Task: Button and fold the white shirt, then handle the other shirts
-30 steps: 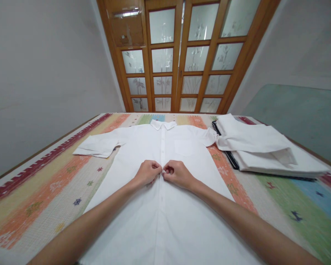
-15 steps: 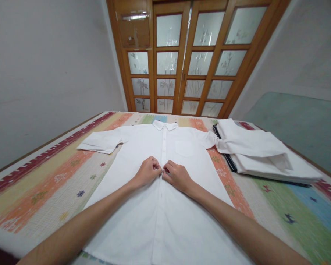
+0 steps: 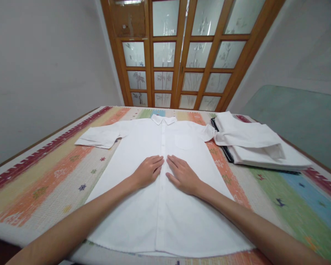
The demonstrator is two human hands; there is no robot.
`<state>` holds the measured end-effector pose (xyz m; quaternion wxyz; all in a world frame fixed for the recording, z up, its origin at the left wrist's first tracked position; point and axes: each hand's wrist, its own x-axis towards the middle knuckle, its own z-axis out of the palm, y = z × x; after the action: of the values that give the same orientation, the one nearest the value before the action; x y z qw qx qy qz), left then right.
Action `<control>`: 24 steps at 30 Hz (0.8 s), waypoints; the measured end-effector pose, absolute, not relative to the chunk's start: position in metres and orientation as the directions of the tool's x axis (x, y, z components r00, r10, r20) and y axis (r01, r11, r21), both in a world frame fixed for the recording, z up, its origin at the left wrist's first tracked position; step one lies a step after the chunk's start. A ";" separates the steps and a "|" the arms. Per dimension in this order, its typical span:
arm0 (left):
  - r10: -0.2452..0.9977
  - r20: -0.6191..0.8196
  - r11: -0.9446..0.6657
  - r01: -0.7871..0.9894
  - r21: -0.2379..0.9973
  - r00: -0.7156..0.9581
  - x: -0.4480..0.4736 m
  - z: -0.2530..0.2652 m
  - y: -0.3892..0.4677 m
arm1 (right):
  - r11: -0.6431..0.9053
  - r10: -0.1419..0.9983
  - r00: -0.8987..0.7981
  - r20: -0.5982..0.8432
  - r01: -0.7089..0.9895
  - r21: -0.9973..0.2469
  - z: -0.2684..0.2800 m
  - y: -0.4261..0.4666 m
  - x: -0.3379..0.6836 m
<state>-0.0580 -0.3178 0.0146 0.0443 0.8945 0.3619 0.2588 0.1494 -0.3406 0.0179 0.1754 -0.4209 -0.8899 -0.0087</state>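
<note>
Wooden doors [image 3: 165,54] with glass panes stand beyond the far end of the bench [image 3: 44,138], and a pale green panel [image 3: 300,114] rises at the right. A striped cloth [image 3: 267,198] covers the bench top.

On it the white shirt [image 3: 138,217] lies flat, front up, directly under both hands. Its long axis runs straight away from the person, collar at the far end and hem at the near edge. The placket [image 3: 161,198] follows that axis and passes between the two sets of fingertips, so neither hand is clearly nearer to it.

The pile [image 3: 264,147] of white fabric, dark along its edge, sits to the right. The right sleeve [image 3: 208,132] reaches it; whether it runs on over the top, I cannot tell. The left sleeve [image 3: 98,137] lies folded on the cloth, well apart from the hands. Nothing stands between the hands and the shirt front.

The left hand [image 3: 149,171] and right hand [image 3: 183,176] are extended palm down, pinching nothing, apart from each other; the right thumb is spread. How firmly they press cannot be told.

Smaller still are the collar [image 3: 164,119], the pocket [image 3: 184,141] beyond the right hand, and faint buttons.
</note>
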 end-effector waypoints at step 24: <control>0.546 0.202 -0.812 0.455 0.366 0.813 -0.115 0.050 -0.416 | 0.255 0.848 -0.525 -0.077 0.530 -0.809 0.063 -0.433 0.168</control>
<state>-0.1146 -0.4163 0.0498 0.1519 0.9400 0.2661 0.1503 0.1681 -0.4328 0.0627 0.1915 -0.4482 -0.7686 0.4143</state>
